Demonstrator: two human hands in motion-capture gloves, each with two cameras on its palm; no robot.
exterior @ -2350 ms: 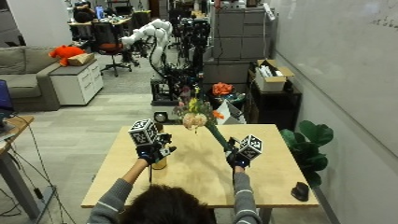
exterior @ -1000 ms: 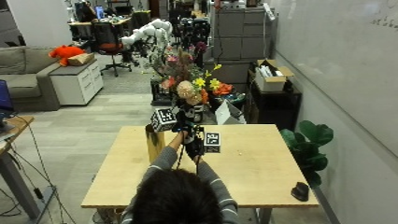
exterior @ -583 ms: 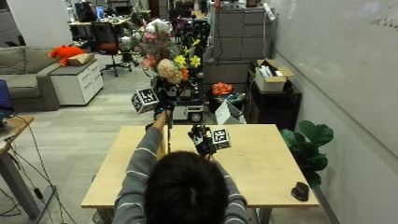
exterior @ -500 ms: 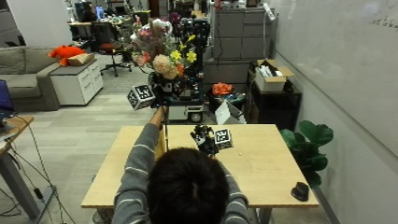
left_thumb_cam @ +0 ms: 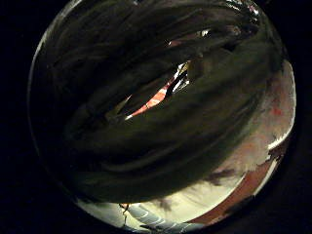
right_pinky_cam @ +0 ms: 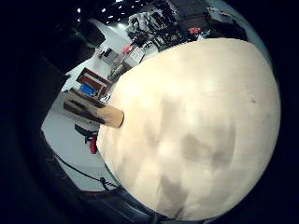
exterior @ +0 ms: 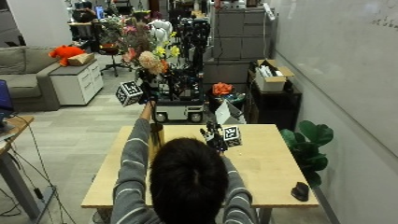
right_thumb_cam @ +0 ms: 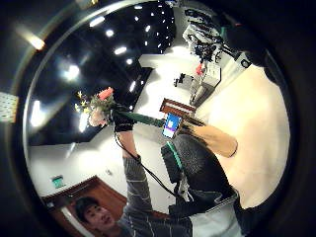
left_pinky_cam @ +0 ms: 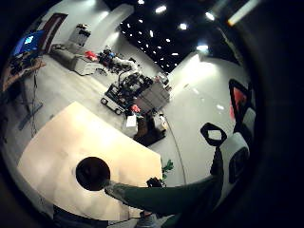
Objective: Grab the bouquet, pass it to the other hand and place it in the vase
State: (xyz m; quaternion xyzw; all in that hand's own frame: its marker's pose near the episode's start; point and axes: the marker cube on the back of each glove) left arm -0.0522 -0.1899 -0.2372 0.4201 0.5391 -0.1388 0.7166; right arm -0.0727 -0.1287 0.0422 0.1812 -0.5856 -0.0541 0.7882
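My left hand (exterior: 147, 94) is raised high above the table's far left side and grips the bouquet (exterior: 147, 52) by its green stems, blossoms up. The right thumb side palm view shows that hand (right_thumb_cam: 121, 121) curled round the stems below the flowers (right_thumb_cam: 96, 107). Dark stems and leaves (left_thumb_cam: 161, 122) fill the left thumb side palm view. The tan cylindrical vase (exterior: 157, 134) stands upright on the wooden table (exterior: 273, 163), below the raised arm; it also shows as the vase (right_pinky_cam: 98, 114). My right hand (exterior: 214, 136) hovers low over the table's middle, fingers relaxed, holding nothing.
A small black object (exterior: 300, 191) lies near the table's front right corner. A potted plant (exterior: 308, 144) stands off the right edge. Behind the far edge is a robot cart (exterior: 180, 95) and a cardboard box (exterior: 270, 77) on a cabinet.
The bouquet went from my right hand to my left, which then lifted it high above the vase. My right hand let go and dropped towards the table's middle.
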